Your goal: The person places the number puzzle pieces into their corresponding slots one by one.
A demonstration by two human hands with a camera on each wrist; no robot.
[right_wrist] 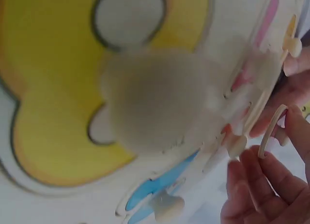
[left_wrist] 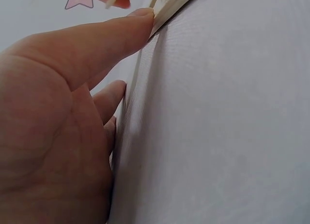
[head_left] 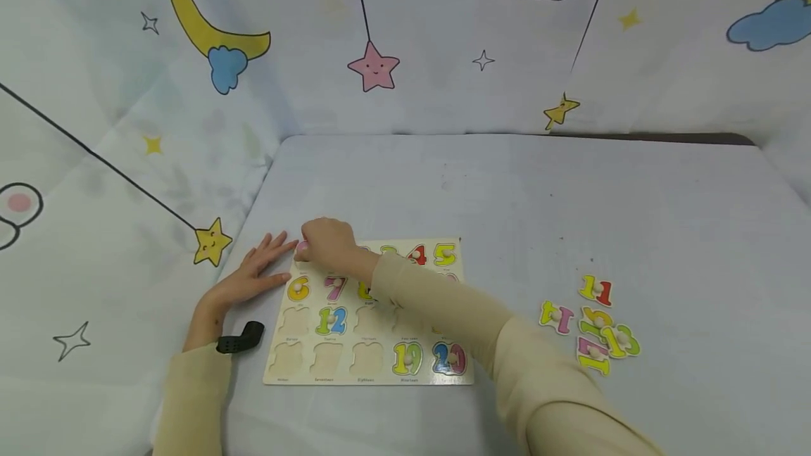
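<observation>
Head: left hand [head_left: 243,283] splayed, empty, at number puzzle board's [head_left: 348,357] 10 o'clock edge; right hand [head_left: 329,241] pinches pink piece [head_left: 302,252] by its 11 o'clock corner. Table [head_left: 507,195] spans to loose number pieces [head_left: 592,326], 3 o'clock. Left wrist: thumb [left_wrist: 97,50] meets board edge. Right wrist: piece tilted.

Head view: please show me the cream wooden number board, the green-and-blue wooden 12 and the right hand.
Cream wooden number board [head_left: 346,375]: head view, bare surface near lower edge.
Green-and-blue wooden 12 [head_left: 332,321]: head view, round knob.
Right hand [head_left: 331,242]: head view, back of the hand.
</observation>
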